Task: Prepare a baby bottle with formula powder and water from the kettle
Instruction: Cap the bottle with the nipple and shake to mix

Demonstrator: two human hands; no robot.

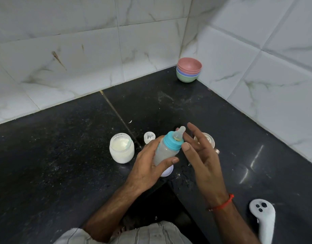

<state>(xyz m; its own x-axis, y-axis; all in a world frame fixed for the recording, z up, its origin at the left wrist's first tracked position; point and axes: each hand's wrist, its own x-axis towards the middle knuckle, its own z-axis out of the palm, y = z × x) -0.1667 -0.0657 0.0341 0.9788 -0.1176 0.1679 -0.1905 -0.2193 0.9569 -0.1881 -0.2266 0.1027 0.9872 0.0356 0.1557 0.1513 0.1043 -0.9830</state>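
Above a black worktop (63,155), the left hand (148,166) grips a bottle (166,150) of cloudy liquid, thumb across its front, fingers (151,143) curled behind. The right hand (202,155) hovers just beside the blue collar, fingers spread and holding nothing. A powder jar (121,148) stands to the left.

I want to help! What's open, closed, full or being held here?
Baby bottle: teat collar on, cloudy liquid inside, tilted, held.
Left hand: grips the bottle.
Right hand: open beside the teat.
Powder jar: lid off, powder inside.
Bowls: stacked upright.
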